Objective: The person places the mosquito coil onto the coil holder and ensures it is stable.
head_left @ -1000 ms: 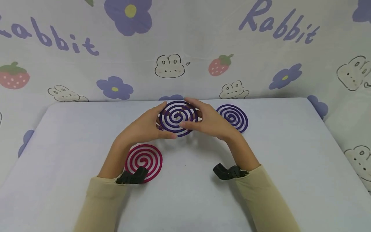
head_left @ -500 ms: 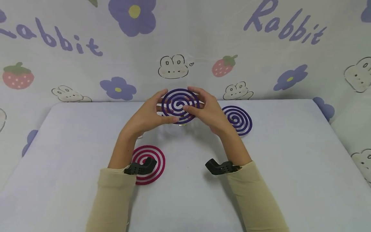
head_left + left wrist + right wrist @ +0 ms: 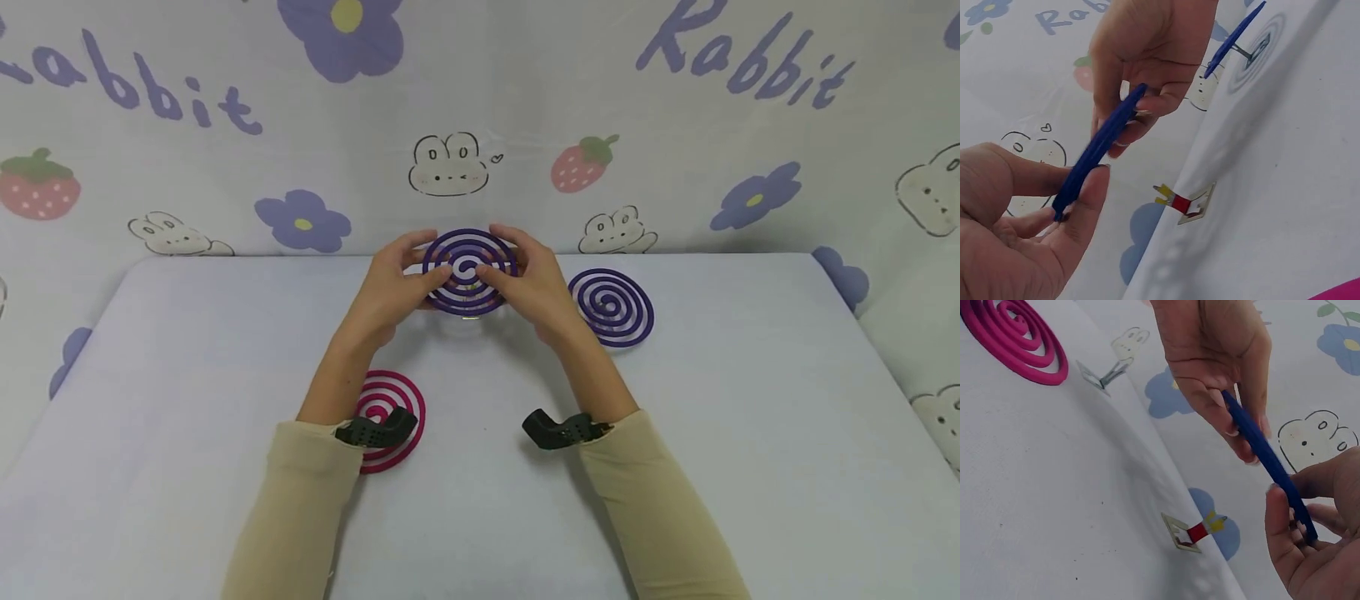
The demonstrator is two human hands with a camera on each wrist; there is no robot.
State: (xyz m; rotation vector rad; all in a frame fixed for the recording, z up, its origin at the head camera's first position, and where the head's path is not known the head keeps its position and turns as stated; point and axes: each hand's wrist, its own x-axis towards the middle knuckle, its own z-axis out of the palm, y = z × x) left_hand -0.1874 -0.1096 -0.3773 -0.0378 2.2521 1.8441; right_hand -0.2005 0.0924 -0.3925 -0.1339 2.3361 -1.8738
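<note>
Both hands hold a purple mosquito coil (image 3: 467,268) by its opposite sides, raised above the back of the table. The left hand (image 3: 392,285) grips its left side, thumb over the near face and fingers behind. On the right side the right hand (image 3: 537,283) pinches it the same way. The wrist views show this coil edge-on and tilted. Below it stands a small metal stand (image 3: 1180,204) with a red band and yellow tips. A second purple mosquito coil (image 3: 612,307) sits on another stand to the right, seen raised in the left wrist view.
A pink mosquito coil (image 3: 422,417) lies partly hidden under the left forearm. Near the table's back edge, a bare silver stand (image 3: 1105,381) rises on the left. A printed curtain (image 3: 517,83) hangs behind the white table (image 3: 750,400).
Both hands have lifted the purple mosquito coil up and away from the table top. The left thumb has shifted from the coil's lower edge onto its face, near the middle.
</note>
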